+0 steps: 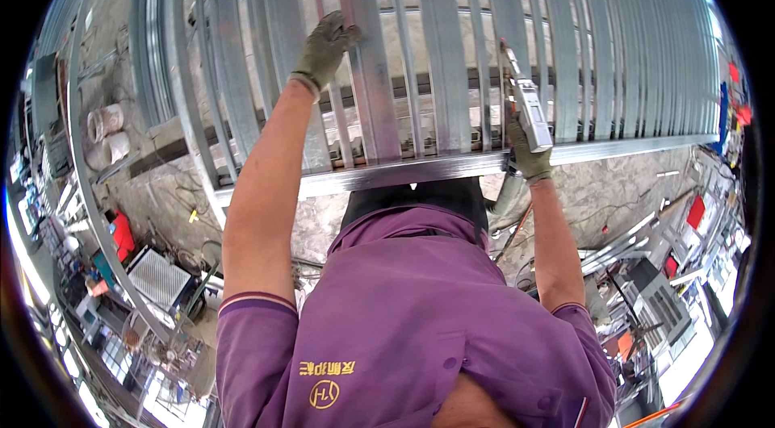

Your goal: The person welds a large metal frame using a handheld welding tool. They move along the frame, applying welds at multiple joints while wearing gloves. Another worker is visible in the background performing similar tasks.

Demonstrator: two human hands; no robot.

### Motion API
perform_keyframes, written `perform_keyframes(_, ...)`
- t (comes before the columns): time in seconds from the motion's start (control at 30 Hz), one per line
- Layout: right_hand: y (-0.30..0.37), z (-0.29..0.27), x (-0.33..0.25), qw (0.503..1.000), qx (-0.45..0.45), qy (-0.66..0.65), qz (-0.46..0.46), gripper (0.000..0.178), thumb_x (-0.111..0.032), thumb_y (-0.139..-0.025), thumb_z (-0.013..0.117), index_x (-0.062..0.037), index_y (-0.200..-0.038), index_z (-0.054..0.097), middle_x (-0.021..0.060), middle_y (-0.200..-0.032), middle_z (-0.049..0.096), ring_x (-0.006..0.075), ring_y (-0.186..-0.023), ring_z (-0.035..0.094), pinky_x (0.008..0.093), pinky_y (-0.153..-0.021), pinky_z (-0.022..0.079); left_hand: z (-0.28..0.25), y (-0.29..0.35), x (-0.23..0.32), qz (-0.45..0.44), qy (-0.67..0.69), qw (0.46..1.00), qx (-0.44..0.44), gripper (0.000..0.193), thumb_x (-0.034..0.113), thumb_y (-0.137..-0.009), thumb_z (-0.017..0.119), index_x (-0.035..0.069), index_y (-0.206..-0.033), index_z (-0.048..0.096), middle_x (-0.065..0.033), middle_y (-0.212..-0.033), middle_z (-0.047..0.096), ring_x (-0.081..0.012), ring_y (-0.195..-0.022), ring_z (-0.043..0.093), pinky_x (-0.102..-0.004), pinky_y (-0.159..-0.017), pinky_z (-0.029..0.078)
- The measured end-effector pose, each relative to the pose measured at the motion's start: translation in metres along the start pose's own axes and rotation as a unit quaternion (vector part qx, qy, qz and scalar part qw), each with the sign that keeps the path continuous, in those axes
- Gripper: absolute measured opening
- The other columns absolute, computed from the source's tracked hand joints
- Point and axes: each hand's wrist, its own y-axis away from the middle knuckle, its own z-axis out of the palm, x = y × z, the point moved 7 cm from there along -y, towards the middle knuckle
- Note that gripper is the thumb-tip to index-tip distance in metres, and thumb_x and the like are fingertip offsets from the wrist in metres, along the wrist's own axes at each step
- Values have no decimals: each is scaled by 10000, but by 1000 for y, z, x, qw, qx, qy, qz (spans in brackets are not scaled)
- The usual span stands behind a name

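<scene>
A frame of long galvanized metal bars point(442, 65) lies in front of me, with a metal rail point(379, 175) across its near end. My left hand point(324, 49), in a dull green glove, is over the bars left of the middle. Its thumb stands apart from its loosely bent fingers; whether it touches a bar is hard to see. On the right, my gloved right hand point(529, 152) is closed round the lower end of a white and grey welding gun point(530, 105). The gun's thin, copper-coloured tip points away from me, above the bars.
More metal profiles point(149, 33) lie at the far left. White buckets or rolls point(106, 125) are on the concrete floor there. A hose point(507, 192) hangs below my right hand. Cables and loose metal lengths point(622, 242) lie at the right. A ribbed panel point(160, 277) is at the lower left.
</scene>
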Motion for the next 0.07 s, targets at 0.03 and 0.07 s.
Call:
perform_keyframes(0.03, -2, 1, -1, 1000, -1, 6, -8, 226, -200, -1073, 782, -82, -1256, 721, -43, -933, 681, 67, -762, 613, 269, -636, 499, 1, -2, 4, 8, 12, 1000, -10, 559, 286, -1041, 804, 5, -1490, 627, -82, -1369, 701, -181, -1305, 653, -346, -1157, 513)
perform_keyframes(0.07, -1, -12, -3, 1000, 10, 12, -10, 226, -200, -1073, 782, -82, -1256, 721, -43, -933, 681, 67, -762, 613, 269, -636, 499, 14, -9, 5, 13, 19, 1000, -19, 559, 286, -1041, 804, 5, -1490, 627, -82, -1369, 701, -181, -1305, 653, -346, -1157, 513)
